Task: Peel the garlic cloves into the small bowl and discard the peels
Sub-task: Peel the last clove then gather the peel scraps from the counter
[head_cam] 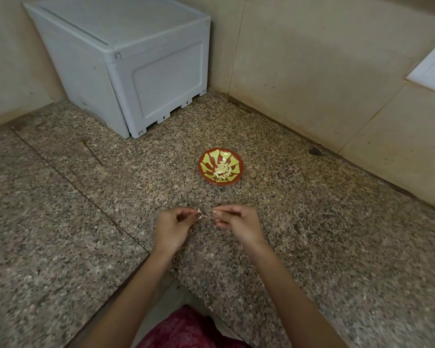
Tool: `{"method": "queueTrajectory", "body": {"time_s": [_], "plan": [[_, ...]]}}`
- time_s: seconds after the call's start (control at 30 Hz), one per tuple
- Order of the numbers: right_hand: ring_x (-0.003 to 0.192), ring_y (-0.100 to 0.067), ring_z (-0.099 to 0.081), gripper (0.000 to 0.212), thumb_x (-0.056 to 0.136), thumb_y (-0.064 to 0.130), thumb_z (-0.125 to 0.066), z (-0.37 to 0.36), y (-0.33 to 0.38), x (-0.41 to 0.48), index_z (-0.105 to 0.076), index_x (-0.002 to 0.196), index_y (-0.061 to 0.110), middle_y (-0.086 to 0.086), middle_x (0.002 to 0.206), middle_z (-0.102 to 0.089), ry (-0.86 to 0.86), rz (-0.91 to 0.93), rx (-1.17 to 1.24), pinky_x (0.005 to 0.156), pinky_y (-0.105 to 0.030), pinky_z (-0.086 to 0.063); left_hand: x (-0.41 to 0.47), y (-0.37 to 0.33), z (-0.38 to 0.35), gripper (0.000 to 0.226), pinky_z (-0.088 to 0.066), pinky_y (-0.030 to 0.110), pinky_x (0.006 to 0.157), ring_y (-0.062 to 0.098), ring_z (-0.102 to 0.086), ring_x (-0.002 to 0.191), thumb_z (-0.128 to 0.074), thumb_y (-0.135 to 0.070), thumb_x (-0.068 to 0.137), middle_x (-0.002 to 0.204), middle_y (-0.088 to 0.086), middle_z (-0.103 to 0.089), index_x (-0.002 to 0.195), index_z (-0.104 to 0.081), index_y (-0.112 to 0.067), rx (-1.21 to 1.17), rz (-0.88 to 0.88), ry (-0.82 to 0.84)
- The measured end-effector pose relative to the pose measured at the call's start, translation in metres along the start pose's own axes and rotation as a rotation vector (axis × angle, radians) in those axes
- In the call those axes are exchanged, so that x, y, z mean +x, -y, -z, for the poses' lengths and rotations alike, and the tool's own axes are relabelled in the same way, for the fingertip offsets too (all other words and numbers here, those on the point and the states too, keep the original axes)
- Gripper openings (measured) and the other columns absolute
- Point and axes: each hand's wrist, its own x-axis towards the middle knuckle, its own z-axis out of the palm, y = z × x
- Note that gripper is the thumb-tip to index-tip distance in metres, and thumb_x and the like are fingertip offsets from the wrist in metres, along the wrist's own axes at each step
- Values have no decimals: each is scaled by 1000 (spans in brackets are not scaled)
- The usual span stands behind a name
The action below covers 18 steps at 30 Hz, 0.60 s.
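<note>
Left hand [174,223]: fingers are curling in, with thumb and forefinger pinching a pale garlic piece [200,213].
Right hand [237,222]: fingertips are pinching a smaller pale scrap [215,211]; whether it is clove or peel cannot be told.
Position: both hands are hovering over the granite counter [312,234], near the small bowl [221,166] but not above it.
Risk, drop: a slipping pinch is likely sending the piece onto the speckled stone, where it is hard to spot.
Risk, mixing: peel released over the bowl is contaminating the contents.
Small bowl: is holding a heap of peeled cloves [221,170] at its centre.
White box [126,71]: is standing in the corner with its contents hidden.

Speckled granite counter [312,247] bearing small bowl [207,160] and white box [126,64].
</note>
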Motion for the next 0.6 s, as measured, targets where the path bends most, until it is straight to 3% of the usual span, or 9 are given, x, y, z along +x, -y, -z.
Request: {"method": "queueTrajectory", "body": {"time_s": [0.23,0.33,0.47,0.53,0.6], "plan": [[77,-19,-74,14,87,4,-71,14,-3,-6,-77,94,15,0,85,-77,-60,57,-239,80,-39,-61,-4,2,0,19,-47,9,71,-1,-61,77,-70,-6,85,92,-9,-69,99,-75,-18,229,-91,42],[75,-7,-72,12,89,9,-71,21,-6,-9,-77,95,17,6,88,-75,-95,168,-453,80,-31,-60,-7,6,1,26,-41,3,71,7,-61,82,-66,1,86,102,-1,-69,106,-73,-14,283,-136,22],[74,2,-67,10,88,13,-73,28,-7,-17,-77,96,17,12,89,-73,-108,231,-601,77,-17,-57,-15,5,1,38,-46,17,87,12,-59,92,-64,3,86,115,5,-63,121,-65,-10,328,-199,-8],[72,-1,-68,10,89,13,-72,32,-10,-22,-77,97,15,11,93,-74,-109,261,-666,74,-19,-57,-25,4,-2,41,-45,20,95,12,-57,99,-63,3,85,116,1,-60,124,-63,-11,320,-249,-82],[78,-4,-68,11,92,10,-68,35,-11,-27,-76,98,13,8,98,-75,-105,304,-766,82,-20,-56,-39,1,-9,38,-35,7,95,7,-54,102,-63,5,85,113,-5,-58,119,-64,-12,282,-302,-111]]}}
